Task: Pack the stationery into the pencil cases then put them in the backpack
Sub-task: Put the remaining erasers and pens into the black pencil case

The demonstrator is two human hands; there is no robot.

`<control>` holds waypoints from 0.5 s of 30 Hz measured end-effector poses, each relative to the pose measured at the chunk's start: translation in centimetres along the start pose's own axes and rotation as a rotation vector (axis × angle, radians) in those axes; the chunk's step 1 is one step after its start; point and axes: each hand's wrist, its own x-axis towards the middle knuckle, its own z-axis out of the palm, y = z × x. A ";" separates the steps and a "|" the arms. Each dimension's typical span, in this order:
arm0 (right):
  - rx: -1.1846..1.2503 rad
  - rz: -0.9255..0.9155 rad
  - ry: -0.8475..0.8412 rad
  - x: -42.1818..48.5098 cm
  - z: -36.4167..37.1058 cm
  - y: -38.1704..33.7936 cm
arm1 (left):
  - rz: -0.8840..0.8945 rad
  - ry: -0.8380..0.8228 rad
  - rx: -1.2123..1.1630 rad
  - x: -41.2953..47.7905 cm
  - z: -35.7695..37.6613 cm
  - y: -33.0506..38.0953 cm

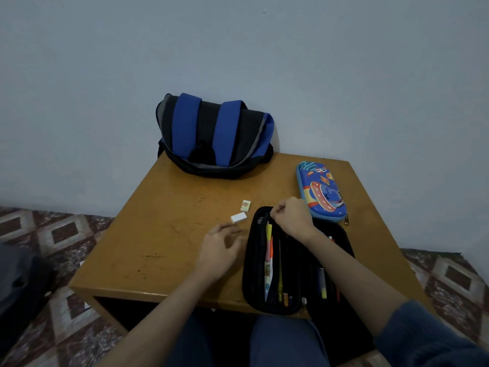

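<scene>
A black pencil case [250, 263] lies open at the table's front right, with pens, highlighters and pencils inside. My right hand [289, 217] is over its far end, fingers curled and pinching something small at the case's top edge, likely the zipper. My left hand [221, 247] hovers just left of the case with relaxed fingers, holding nothing. Two small erasers lie beyond it: a white one [239, 217] and a printed one [245, 205]. A closed blue space-themed pencil case [321, 190] sits at the right. A blue and black backpack [214, 136] leans against the wall.
The small wooden table [164, 223] stands against a pale wall, over a patterned tile floor. A dark bag or cloth [18, 276] lies on the floor at the left. My knees are under the table's front edge.
</scene>
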 end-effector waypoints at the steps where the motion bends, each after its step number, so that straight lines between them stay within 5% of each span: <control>1: -0.029 -0.033 0.013 0.1 0.2 -0.6 | -0.028 0.012 0.066 0.1 -0.3 -0.9; 8: -0.321 -0.351 -0.061 0.8 2.9 -4.3 | 0.081 0.076 0.205 -0.2 -0.1 -3.7; 15: -0.574 -0.347 -0.152 1.8 5.4 -5.5 | 0.102 0.115 0.189 -0.1 0.1 -4.0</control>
